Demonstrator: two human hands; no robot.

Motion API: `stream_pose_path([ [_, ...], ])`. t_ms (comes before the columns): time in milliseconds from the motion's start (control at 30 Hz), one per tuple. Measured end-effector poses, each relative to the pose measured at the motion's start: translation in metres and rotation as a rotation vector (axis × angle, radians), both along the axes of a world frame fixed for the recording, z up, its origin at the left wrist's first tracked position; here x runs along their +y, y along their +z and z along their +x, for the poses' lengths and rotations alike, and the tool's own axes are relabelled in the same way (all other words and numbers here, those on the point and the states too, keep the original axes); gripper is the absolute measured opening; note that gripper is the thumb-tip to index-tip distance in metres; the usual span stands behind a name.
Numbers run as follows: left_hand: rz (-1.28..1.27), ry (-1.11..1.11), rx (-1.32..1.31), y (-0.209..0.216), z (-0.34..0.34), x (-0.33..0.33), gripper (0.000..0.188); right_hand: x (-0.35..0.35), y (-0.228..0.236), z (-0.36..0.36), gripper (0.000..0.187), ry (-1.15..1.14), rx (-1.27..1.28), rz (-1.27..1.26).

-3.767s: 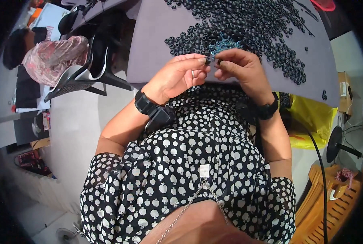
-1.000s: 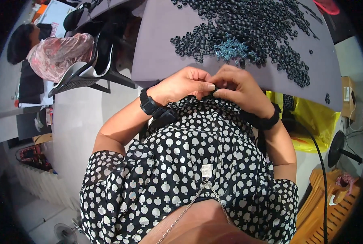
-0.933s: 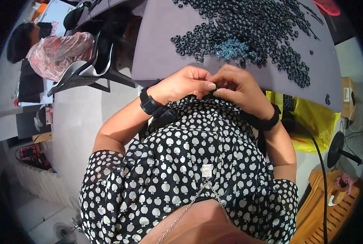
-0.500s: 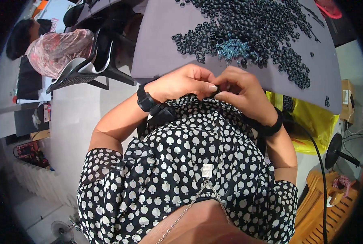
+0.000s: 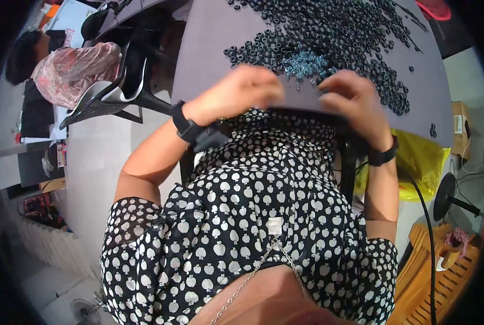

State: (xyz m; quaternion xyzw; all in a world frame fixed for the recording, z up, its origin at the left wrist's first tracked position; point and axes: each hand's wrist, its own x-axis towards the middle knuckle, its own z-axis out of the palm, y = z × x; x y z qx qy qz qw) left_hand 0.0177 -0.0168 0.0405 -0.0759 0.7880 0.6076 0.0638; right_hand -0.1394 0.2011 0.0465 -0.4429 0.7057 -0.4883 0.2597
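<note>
My left hand (image 5: pixel 247 91) hovers over the near edge of the table, its fingers smeared by motion, so whether it holds anything does not show. Across a gap, my right hand (image 5: pixel 356 100) has its thumb and forefinger curled toward each other, with a small dark spot at the fingertips that I cannot make out. Just beyond both hands lies a small heap of translucent blue pieces (image 5: pixel 305 65). Around and behind it spread a great many small black ring-shaped parts (image 5: pixel 334 32), some of them loose toward the right.
The grey table (image 5: pixel 204 59) ends just in front of my body. A yellow plastic bag (image 5: pixel 421 162) hangs below its right side, near a cardboard box (image 5: pixel 460 127) and a black cable (image 5: pixel 429 227). At left, a person (image 5: pixel 76 73) sits on a black chair (image 5: pixel 128 81).
My hands, together at the table edge with a small dark piece between their fingers, have parted. The left moved up and left, the right up and right, toward the blue heap.
</note>
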Motion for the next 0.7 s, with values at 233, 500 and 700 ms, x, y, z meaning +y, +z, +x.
stream_pose_path([
  [233, -0.707, 0.141, 0.287, -0.002, -0.024, -0.041, 0.02, 0.039, -0.023, -0.062, 0.02, -0.499, 0.594, 0.141],
  [500, -0.813, 0.069, 0.263, -0.015, -0.04, -0.049, 0.021, 0.047, -0.022, -0.077, 0.027, -0.617, 0.72, 0.147],
  [700, -0.829, 0.131, 0.278, -0.013, -0.036, -0.049, 0.014, -0.018, -0.015, -0.005, 0.016, -0.261, 0.601, -0.07],
])
